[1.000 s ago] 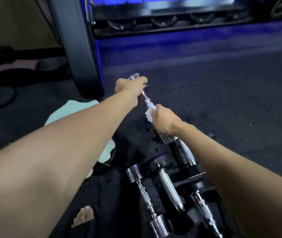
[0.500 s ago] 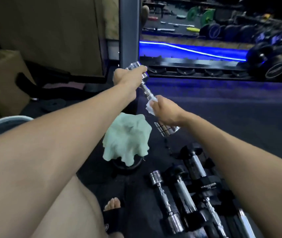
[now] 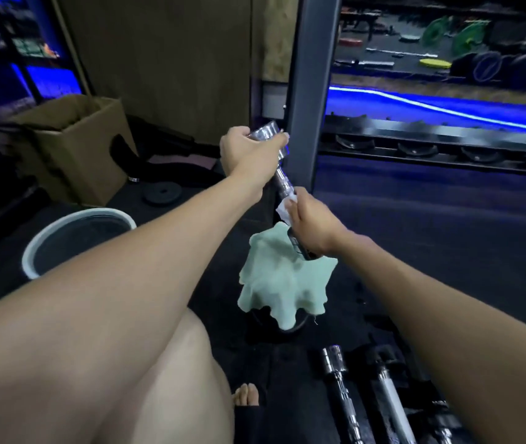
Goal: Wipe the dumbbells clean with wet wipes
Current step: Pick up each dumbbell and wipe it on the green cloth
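Floor (image 3: 447, 251): dark gym mat, open at right.
Left hand (image 3: 245, 152): fingers curled round chrome dumbbell (image 3: 282, 179) head.
Right hand (image 3: 311, 224): grips white wet wipe (image 3: 284, 209) on handle.

A cardboard box (image 3: 72, 149) stands at upper left, a white-rimmed bucket (image 3: 36, 248) at left below it, and a pale green cloth (image 3: 284, 290) lies at centre.

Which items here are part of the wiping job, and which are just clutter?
In the job:
- chrome dumbbell, far end gripped by the left hand
- wet wipe, pinched on the handle by the right hand
- dumbbells on the floor

Lying about:
- green cloth
- bucket
- cardboard box
- weight plate
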